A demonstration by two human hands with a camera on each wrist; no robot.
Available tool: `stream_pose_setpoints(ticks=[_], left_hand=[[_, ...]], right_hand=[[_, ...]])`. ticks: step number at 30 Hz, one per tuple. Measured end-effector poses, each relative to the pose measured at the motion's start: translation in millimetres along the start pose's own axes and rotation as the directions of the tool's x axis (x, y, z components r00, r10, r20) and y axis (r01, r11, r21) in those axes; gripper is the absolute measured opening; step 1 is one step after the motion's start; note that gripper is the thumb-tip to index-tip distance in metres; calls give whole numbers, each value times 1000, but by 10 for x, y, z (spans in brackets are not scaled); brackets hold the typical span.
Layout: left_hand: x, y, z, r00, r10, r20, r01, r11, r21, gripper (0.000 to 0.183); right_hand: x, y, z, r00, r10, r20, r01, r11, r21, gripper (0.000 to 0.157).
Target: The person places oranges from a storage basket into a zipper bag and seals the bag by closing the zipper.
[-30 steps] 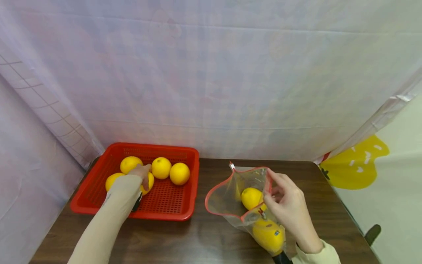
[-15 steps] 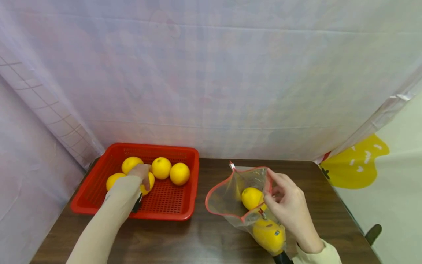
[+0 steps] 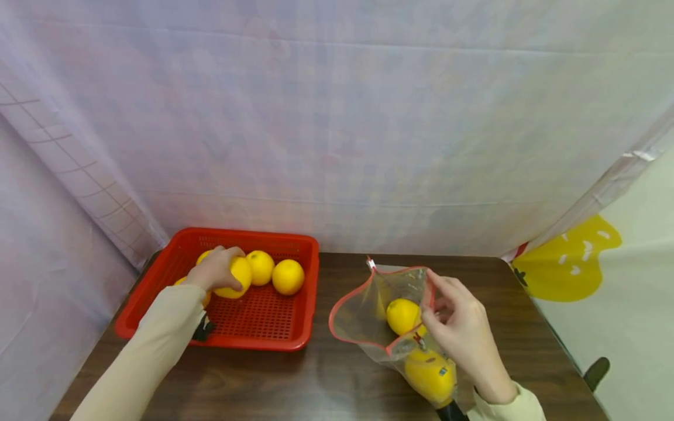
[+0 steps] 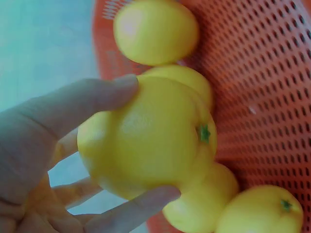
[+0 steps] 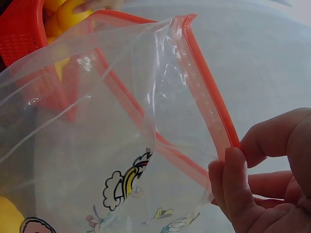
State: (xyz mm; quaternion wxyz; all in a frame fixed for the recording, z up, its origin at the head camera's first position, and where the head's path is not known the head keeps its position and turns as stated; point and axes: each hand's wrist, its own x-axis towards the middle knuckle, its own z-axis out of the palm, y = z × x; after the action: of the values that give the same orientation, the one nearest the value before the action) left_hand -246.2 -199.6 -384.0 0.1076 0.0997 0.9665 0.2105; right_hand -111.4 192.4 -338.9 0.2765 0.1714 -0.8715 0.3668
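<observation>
My left hand (image 3: 215, 270) grips a yellow orange (image 4: 146, 136) with thumb and fingers spread around its sides. A small green stem mark shows on the fruit. It is held above the red basket (image 3: 258, 344), over several other oranges (image 3: 288, 277). At the right, my right hand (image 3: 462, 321) pinches the red zip edge of a clear zip bag (image 3: 350, 318), whose mouth gapes toward the left. Inside the bag lie yellow oranges (image 3: 402, 316). Cartoon prints on the plastic show in the right wrist view.
The basket and bag stand on a dark wooden table (image 3: 337, 380), with a strip of tabletop between them. A pale curtain (image 3: 337, 146) hangs behind the table. Black straps (image 3: 451, 411) sit around the wrists.
My left hand has lifted an orange up from among the others in the basket and drawn slightly left. The right hand and bag stay in place.
</observation>
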Motion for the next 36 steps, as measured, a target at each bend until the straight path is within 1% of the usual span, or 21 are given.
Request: stream_pose_setpoints(ticks=[3, 7, 13, 16, 20, 22, 25, 27, 31, 36], left_hand=[[-85, 93, -34, 998, 55, -42, -56, 998, -4, 69], [-196, 306, -62, 986, 140, -89, -144, 989, -30, 69], [-353, 682, -93, 972, 206, -113, -221, 964, -150, 69], [-421, 844, -100, 959, 253, -124, -275, 935, -222, 69], [-498, 1041, -83, 933, 332, -137, -359, 882, -306, 68], [-527, 1131, -63, 923, 359, -137, -384, 854, -350, 68], [-563, 1255, -21, 917, 381, -120, -395, 821, -412, 67], [-569, 1318, 20, 907, 406, -110, -411, 800, -437, 67], [-557, 1416, 123, 884, 461, -83, -444, 769, -460, 67], [-522, 1500, 279, 860, 509, -34, -459, 744, -486, 66]], right_hand=[[9, 0, 1, 1000, -7, 1, 7, 1000, 4, 51], [17, 7, 8, 1000, -13, -5, 13, 1000, 9, 52], [14, 16, 20, 1000, -7, 4, 6, 999, 48, 54], [16, 12, 19, 1000, 5, 13, -5, 997, 73, 55], [15, 1, 16, 1000, 15, 19, -17, 996, 86, 54], [14, -1, 17, 1000, 15, 22, -17, 996, 92, 54], [11, 2, 21, 1000, 5, 19, -7, 996, 93, 54], [12, 4, 22, 1000, -1, 15, -1, 996, 87, 54], [9, 9, 25, 1000, -12, 0, 12, 998, 64, 53], [9, 9, 30, 1000, -1, -27, 3, 999, 43, 45]])
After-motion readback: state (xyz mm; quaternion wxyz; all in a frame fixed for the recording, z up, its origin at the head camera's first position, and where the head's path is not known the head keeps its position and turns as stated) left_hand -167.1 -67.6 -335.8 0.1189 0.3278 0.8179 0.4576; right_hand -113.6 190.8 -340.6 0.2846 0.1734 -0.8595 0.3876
